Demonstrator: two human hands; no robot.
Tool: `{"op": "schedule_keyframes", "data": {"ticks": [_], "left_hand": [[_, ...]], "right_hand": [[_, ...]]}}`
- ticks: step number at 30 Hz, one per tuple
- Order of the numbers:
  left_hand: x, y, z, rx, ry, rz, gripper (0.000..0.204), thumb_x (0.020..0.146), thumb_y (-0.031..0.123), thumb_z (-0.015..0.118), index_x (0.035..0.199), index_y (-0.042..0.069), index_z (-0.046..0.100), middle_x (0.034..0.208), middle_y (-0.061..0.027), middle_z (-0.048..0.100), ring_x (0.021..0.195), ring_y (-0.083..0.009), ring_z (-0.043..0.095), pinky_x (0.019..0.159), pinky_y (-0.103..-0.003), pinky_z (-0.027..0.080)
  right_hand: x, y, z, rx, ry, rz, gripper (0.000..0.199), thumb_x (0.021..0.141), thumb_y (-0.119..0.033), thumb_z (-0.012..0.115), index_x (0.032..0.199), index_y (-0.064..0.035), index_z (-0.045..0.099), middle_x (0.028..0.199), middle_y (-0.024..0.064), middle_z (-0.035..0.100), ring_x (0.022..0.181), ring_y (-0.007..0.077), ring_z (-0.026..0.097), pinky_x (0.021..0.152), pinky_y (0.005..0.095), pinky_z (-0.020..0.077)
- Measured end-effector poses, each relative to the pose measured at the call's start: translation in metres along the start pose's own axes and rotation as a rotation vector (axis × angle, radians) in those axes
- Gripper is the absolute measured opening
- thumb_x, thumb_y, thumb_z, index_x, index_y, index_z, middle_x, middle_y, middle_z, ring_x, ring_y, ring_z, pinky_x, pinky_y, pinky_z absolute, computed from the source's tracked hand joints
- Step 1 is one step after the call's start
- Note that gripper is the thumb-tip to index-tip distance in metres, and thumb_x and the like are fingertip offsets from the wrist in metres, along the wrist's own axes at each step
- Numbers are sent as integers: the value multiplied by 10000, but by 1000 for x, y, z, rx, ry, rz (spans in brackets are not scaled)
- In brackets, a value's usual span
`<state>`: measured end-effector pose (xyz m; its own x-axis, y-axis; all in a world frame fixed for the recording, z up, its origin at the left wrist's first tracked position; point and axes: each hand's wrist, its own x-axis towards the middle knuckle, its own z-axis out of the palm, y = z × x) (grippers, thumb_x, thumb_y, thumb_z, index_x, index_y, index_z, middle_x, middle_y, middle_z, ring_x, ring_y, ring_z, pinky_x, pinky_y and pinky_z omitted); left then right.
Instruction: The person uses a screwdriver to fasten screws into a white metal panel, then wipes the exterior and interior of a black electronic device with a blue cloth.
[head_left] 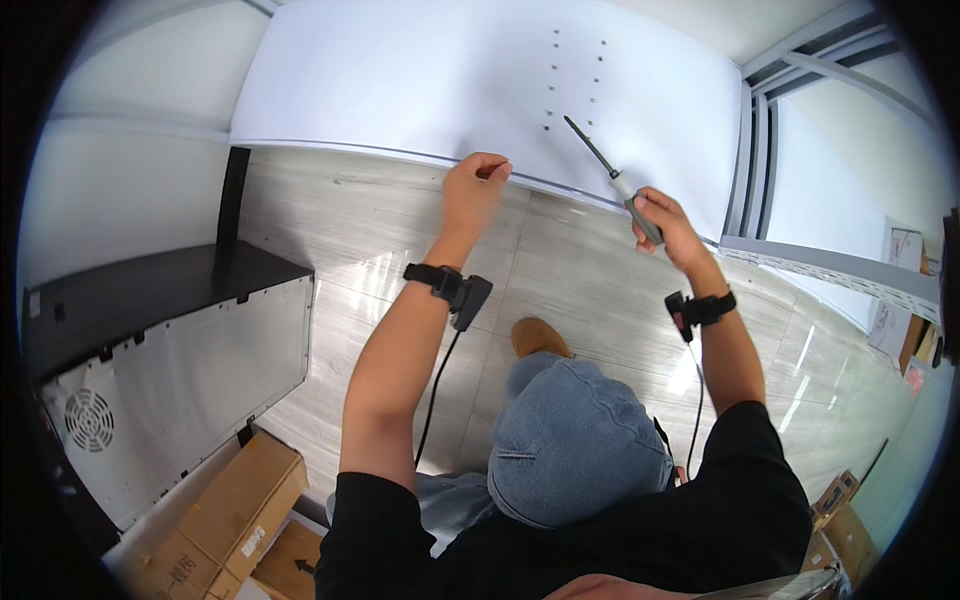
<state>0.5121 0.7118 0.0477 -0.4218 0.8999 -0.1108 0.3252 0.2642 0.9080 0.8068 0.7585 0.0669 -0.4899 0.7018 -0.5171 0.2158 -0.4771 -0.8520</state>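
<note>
Kneeling at a white panel [430, 80] that lies flat on pale tile floor [380, 220]. Left hand [472, 190] curled shut over the panel's near edge, fingers pinching the lip. Right hand [665, 225] closed around the handle of a screwdriver [605, 165]; shaft angles up and left, tip resting just below a cluster of small holes [575, 80] in the panel face. Wrist bands with trailing cables [440, 390] on both forearms. Risks, as judged: tip sits beside the holes, not clearly in one, so pushing now could skate it across the smooth face and scratch it; the left grip is only at the lip, so the panel may slide or lift if the right hand presses hard; the hanging cable could catch on the raised knee [570, 440]. Room: open tile between panel edge and knee, enough for both forearms to swing. Left is hemmed by a black-and-metal cabinet [170, 350] with cardboard boxes [230, 520] below it. Right is bounded by a pale metal frame [830, 265], more boxes past it. Panel's far edge runs out of frame.
</note>
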Motion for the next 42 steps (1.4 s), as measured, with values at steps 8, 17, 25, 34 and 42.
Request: {"op": "schedule_keyframes", "data": {"ticks": [8,17,25,34,42], "left_hand": [[28,-14,82,281,100,346,117,767,122,750,856,56,711,786,-50,677,736,-185,595,682,-310,489],[50,-22,87,371,180,312,77,732,96,757,800,84,722,739,-43,644,747,-214,557,685,-341,459],[53,-30,90,371,184,324,107,727,92,761,827,81,724,725,-43,641,746,-215,560,680,-346,461],[44,-36,74,271,167,338,191,777,138,749,955,86,700,786,-70,660,767,-229,582,688,-345,479],[-17,-37,-1,-195,301,-83,187,938,176,579,954,2,646,789,-70,633,659,-153,595,605,-284,493]], "right_hand": [[11,51,-1,250,34,5,260,958,-320,546,974,-61,568,604,20,537,497,101,500,476,232,394],[22,52,8,290,42,54,254,959,-299,552,1000,-48,567,599,22,522,497,103,497,476,234,399],[22,65,6,279,27,59,261,959,-304,555,1002,-47,565,611,24,530,513,109,518,477,230,410],[16,59,15,192,19,69,262,956,-316,552,1012,-60,566,631,24,532,524,103,518,478,235,409],[17,36,72,20,-122,76,288,943,-322,565,1028,-47,564,636,23,543,528,103,537,471,229,410]]}}
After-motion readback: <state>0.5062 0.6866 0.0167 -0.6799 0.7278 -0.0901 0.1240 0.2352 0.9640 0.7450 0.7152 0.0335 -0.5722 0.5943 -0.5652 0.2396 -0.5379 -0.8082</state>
